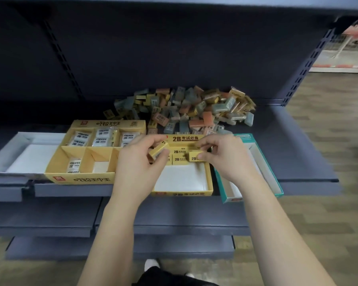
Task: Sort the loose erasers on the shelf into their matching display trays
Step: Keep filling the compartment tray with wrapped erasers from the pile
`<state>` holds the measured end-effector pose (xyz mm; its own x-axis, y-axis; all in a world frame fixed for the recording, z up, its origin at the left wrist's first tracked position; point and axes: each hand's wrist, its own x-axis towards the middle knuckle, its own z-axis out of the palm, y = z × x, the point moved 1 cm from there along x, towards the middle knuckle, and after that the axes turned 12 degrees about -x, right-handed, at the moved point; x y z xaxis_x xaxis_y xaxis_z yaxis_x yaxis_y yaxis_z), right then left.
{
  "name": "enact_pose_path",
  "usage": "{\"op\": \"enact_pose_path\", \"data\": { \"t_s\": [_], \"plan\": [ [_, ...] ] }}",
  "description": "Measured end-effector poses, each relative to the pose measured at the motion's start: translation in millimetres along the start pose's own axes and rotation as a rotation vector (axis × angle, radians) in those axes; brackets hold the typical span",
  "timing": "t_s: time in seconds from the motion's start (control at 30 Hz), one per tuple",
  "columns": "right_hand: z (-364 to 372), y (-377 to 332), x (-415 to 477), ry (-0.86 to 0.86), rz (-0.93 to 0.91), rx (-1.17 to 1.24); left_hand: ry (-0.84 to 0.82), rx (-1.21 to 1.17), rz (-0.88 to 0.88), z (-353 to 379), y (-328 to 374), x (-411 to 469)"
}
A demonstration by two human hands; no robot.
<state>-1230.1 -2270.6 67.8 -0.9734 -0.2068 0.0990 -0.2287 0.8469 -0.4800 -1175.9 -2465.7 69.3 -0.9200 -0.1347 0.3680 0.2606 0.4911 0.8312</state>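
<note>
**At the shelf front: both hands holding yellow erasers over the 2B tray**

Across the dark shelf [287, 141], I am seeing four display trays sitting side by side along the front edge. Running left to right, they are a white tray [29, 138], a yellow divided tray [79, 179], a yellow 2B tray [182, 194] and a teal tray [228, 198]. The teal tray is lying at an angle with its near end hanging past the shelf edge.

Behind the trays, a pile of loose erasers [186, 108] is lying in a heap of yellow, orange and grey-green pieces. Its near edge is reaching just behind the 2B tray. Wrapped white erasers [102, 137] are filling the rear compartments of the divided tray, and one front compartment is holding a few more.

Both hands are hovering over the rear part of the 2B tray. The left hand [139, 159] is pinching the left yellow eraser [158, 151] between thumb and curled fingers, holding it tilted above the tray's back left area. The right hand [225, 157] is gripping the right yellow eraser [195, 156] between thumb and fingertips, holding it level with its printed face turned toward me. That eraser is sitting just beside the stocked yellow erasers [179, 155] lined up along the tray's back wall. I cannot tell whether it is touching them or resting on the tray floor. The front half of the 2B tray is showing its bare white floor.
</note>
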Motion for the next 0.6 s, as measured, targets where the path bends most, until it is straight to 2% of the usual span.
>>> {"op": "enact_pose_path", "data": {
  "t_s": [0.13, 0.33, 0.47, 0.6],
  "plan": [
    [5, -2, 3, -0.049, 0.034, -0.112, -0.020, 0.063, 0.036, -2, -2, 3],
    [11, -3, 8, -0.054, 0.047, -0.126, -0.049, 0.097, 0.071, 0, -6, 7],
    [18, -3, 10, -0.011, -0.020, -0.208, -0.057, 0.096, 0.042, -1, -8, 7],
    [22, -4, 8, 0.045, -0.009, -0.204, -0.054, 0.047, 0.003, -3, -7, 8]
  ]
}}
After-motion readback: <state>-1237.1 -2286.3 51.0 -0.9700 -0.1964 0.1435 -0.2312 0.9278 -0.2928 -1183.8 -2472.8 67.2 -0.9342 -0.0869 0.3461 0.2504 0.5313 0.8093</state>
